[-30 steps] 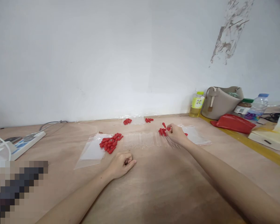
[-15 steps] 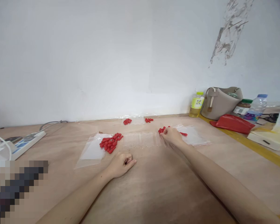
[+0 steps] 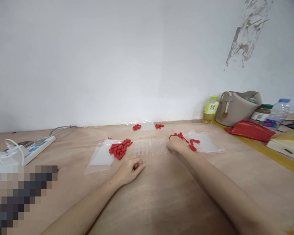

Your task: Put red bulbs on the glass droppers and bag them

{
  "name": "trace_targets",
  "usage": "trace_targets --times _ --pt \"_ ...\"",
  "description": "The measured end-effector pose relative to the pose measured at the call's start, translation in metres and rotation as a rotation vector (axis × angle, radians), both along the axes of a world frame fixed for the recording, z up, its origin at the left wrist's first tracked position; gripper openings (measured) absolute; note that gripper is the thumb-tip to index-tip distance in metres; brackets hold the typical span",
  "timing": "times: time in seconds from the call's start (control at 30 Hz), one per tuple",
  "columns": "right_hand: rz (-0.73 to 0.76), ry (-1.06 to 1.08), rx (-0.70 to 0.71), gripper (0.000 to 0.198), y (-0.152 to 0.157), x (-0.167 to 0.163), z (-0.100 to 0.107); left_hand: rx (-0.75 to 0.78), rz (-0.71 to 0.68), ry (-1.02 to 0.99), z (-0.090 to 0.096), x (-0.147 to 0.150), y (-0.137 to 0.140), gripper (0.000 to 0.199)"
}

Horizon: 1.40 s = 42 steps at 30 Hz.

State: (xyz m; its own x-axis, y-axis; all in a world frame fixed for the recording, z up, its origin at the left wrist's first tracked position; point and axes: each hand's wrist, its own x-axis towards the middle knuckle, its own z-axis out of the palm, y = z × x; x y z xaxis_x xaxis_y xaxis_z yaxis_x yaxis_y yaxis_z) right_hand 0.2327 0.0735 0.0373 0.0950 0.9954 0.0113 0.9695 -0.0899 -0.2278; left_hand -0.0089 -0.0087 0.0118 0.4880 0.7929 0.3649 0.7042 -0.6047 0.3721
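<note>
A row of thin clear tubes [image 3: 149,147] lies side by side on the wooden table. At its right end is my right hand [image 3: 177,144], fingers curled down, the fingertips hidden from view; anything pinched there cannot be made out. Just beyond and beside that hand are small red bulb-shaped pieces [image 3: 192,147], like dropper bulbs. My left hand [image 3: 130,169] rests on the table below the row, loosely closed, with nothing seen in it. A larger pile of red bulbs [image 3: 119,149] sits left of the tubes, partly on clear plastic bags [image 3: 100,158].
More plastic bags [image 3: 208,143] lie on the right. Near the wall are two small red groups [image 3: 137,127] on clear plastic. A power strip [image 3: 39,150] is at left. On the right stand a yellow-capped bottle [image 3: 210,111], a grey bag [image 3: 235,109] and a red pouch [image 3: 251,132].
My right hand has turned and drawn slightly nearer at the tubes' right end, uncovering more red bulbs. My left hand stays resting. The whole view has shifted slightly.
</note>
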Motion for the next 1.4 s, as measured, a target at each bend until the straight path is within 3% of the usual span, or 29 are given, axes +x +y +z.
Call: trace_targets --times 0.13,0.23,0.33,0.47,0.63,0.73,0.8,0.87,0.97,1.1,1.4 --pt "0.046 -0.028 0.112 0.023 -0.025 0.004 0.000 0.251 0.262 0.064 0.017 -0.013 0.015 0.012" --pt "0.217 -0.040 0.285 0.022 -0.049 0.006 -0.005 0.317 0.482 0.251 0.029 -0.024 0.040 0.011" --pt "0.423 0.033 0.409 0.018 -0.073 0.004 -0.009 0.298 0.534 0.316 0.031 -0.027 0.066 0.011" --pt "0.593 0.132 0.441 0.013 -0.098 -0.003 -0.007 0.257 0.577 0.347 0.024 -0.022 0.087 0.015" --pt "0.635 0.184 0.485 0.016 -0.104 -0.005 -0.006 0.270 0.594 0.334 0.028 -0.016 0.084 0.016" --pt "0.642 0.214 0.552 0.026 -0.098 -0.004 -0.017 0.323 0.539 0.277 0.033 -0.010 0.060 0.015" --pt "0.692 0.233 0.600 0.036 -0.091 -0.004 -0.030 0.325 0.349 0.154 0.030 -0.004 0.036 0.013" --pt "0.737 0.238 0.632 0.038 -0.085 -0.005 -0.042 0.224 0.147 0.094 0.022 0.003 0.012 0.010" --pt "0.741 0.240 0.656 0.033 -0.079 -0.005 -0.051 0.062 0.051 0.031 0.008 0.011 -0.011 0.010" --pt "0.700 0.231 0.666 0.026 -0.080 -0.004 -0.047 -0.055 0.024 -0.093 -0.003 0.018 -0.010 0.011" --pt "0.743 0.280 0.648 0.025 -0.084 -0.005 -0.044 -0.171 -0.021 -0.320 -0.002 0.029 -0.002 0.016"
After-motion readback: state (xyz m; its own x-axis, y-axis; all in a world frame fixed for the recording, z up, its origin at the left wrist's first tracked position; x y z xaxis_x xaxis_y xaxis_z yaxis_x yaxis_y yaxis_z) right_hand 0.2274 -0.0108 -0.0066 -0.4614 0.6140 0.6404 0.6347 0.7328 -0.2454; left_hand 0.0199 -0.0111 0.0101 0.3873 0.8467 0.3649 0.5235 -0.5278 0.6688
